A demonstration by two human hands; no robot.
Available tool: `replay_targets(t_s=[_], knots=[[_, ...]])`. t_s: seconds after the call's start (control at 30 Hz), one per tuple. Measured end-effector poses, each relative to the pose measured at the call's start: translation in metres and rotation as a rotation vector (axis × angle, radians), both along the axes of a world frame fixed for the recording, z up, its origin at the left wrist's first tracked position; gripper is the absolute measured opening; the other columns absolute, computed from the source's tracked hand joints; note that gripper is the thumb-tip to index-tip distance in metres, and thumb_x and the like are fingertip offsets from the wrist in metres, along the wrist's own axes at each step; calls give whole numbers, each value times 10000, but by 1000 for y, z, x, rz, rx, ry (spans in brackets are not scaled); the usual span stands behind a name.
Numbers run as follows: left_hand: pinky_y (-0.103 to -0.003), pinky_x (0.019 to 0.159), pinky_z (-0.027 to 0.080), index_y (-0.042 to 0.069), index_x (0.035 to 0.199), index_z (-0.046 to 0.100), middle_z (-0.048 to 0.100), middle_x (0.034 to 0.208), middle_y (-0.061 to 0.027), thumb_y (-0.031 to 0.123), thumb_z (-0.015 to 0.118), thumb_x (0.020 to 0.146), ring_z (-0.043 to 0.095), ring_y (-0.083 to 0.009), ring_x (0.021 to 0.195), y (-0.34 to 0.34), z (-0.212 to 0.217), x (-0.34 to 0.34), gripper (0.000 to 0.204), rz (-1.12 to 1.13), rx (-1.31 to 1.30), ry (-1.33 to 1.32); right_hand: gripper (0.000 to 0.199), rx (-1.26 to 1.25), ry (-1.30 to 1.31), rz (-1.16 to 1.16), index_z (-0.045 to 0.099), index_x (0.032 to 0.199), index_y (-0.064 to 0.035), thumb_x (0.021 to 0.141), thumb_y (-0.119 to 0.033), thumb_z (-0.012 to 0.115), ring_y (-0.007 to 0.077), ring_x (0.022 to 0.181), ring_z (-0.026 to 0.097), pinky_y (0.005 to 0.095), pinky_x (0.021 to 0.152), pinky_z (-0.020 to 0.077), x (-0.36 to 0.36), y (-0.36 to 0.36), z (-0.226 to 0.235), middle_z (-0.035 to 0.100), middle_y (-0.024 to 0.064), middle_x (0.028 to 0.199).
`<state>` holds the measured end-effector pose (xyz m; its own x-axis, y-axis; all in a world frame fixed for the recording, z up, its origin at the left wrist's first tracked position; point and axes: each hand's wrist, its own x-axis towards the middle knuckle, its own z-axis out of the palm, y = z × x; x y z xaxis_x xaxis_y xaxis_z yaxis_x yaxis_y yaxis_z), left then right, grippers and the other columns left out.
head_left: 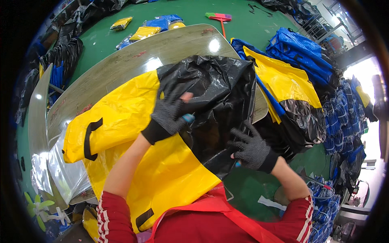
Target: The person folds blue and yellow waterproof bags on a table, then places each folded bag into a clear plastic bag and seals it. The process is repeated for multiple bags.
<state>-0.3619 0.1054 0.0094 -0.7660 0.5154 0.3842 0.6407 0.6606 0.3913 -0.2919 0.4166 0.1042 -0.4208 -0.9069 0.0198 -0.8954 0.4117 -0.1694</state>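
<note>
Got a big yellow and black bag (133,117) spread over the table (121,69) in front of me. My left hand (169,113) in its dotted grey glove is clenched on the crumpled black part of the bag, near where it meets the yellow. My right hand (251,149) is gripping the same black plastic lower down, off the table's edge. A black strap handle (90,137) sits on the yellow side. More blue and yellow bags (291,69) are piled to my right, with a broom (219,18) on the green floor (121,40).
</note>
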Motion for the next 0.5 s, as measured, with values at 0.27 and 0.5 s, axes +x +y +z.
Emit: replay_targets(t_s=[0.27,0.5], knots=[[-562,1088,249,177,1275,590,461,1395,-129,513,700,742,352,-394,1332,68,-4,21,640,-217,-290,91,261,-107,-424,-408,677,1069,-116,914,-292,562,380,958,632,426,873,493,-92,-68,-2,684,158,1010],[-467,1042,342,102,1234,591,535,1239,-176,392,741,773,446,-401,1220,-221,73,170,566,-22,-359,-779,476,-221,-564,-648,658,1130,4,909,-417,623,368,1028,635,378,888,488,-120,-47,-84,670,228,1076]])
